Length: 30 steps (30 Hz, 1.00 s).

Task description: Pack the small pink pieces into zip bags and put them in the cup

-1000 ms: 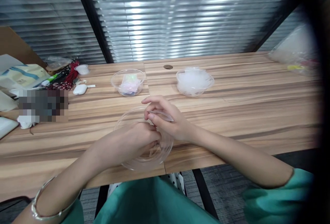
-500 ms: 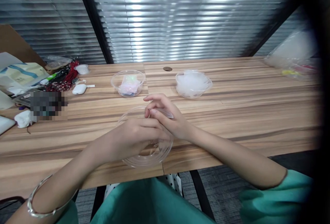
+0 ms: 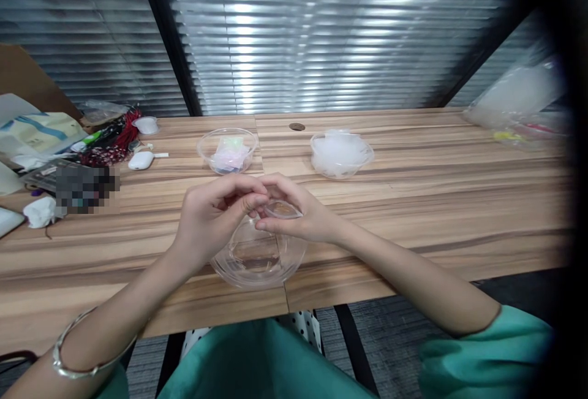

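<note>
A small clear plastic bag is held in my right hand, its mouth bowed apart between thumb and fingers. My left hand meets it from the left, thumb and fingertips pinched together at the bag's edge. Whatever lies in that pinch is too small to make out. Both hands are above the far part of a round clear plastic bowl near the table's front edge. A few thin, small pieces appear in this bowl, too faint to name.
Farther back stand a clear bowl with pink and green packets and another bowl full of translucent white bags. At left are a white earphone case, red cords and crumpled tissue. A plastic bag lies far right.
My left hand has risen out of the near bowl and turned, its fingertips now meeting the right hand's. The small bag's mouth now shows spread in my right hand.
</note>
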### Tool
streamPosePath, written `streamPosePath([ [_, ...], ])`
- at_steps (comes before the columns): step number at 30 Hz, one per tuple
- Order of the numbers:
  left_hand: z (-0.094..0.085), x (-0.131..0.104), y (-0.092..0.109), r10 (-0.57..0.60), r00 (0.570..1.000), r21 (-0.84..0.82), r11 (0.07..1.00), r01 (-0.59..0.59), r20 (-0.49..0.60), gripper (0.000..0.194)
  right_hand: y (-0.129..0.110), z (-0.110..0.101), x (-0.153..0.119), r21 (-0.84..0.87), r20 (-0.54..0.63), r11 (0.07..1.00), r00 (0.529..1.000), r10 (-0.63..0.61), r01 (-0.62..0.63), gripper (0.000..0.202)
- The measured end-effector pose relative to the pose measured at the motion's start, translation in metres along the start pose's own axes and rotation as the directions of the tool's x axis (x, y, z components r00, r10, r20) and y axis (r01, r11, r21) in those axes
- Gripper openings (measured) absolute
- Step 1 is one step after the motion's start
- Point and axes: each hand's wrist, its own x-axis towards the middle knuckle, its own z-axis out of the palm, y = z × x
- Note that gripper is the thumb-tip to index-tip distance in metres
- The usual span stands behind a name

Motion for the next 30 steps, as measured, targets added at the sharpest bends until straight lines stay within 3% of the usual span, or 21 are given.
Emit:
streamPosePath([
  [10, -0.0022, -0.0038, -0.0003, 0.165, 0.984, 0.183, 0.967, -0.176, 0.073, 0.011, 0.0002, 0.0001, -0.0007, -0.071, -0.011, 0.997, 1.0, -0.006, 0.006, 0.046],
  [18, -0.0025, -0.0003, -0.0025, 0.392, 0.902, 0.27, 0.862, -0.429, 0.182, 0.02, 0.0021, -0.0015, -0.0007, -0.1, -0.014, 0.993, 0.998, -0.059, 0.057, 0.046],
  [23, -0.0019, 0.0013, -0.0011, 0.412, 0.893, 0.323, 0.833, -0.45, 0.18, 0.025, 0.0017, -0.001, -0.0003, -0.098, -0.021, 0.994, 0.999, -0.048, 0.046, 0.045],
  [30, -0.0015, -0.0013, -0.0012, 0.282, 0.946, 0.296, 0.901, -0.318, 0.158, 0.012, 0.0024, -0.0021, -0.0002, -0.168, -0.019, 0.986, 1.0, -0.012, 0.008, 0.048],
])
